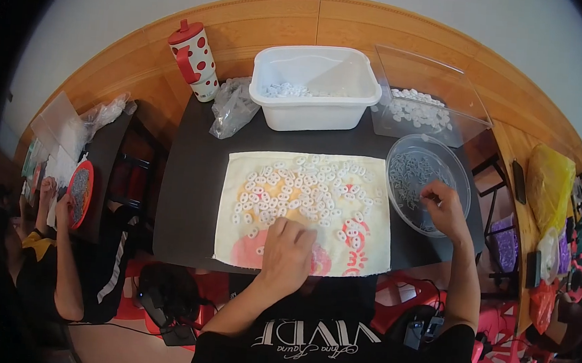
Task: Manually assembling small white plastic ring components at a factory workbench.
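White two-holed oval pieces [303, 182] lie just beyond the curled left fingers [293, 231], on cream printed cloth [228, 197].
Under the bent right fingers [437, 192], a round clear bowl [455, 169] holds small grey parts [410, 173]; whether either set grasps anything, I cannot tell. Beyond both, a white rectangular tub [316, 114] stands on the black worktop [190, 174].
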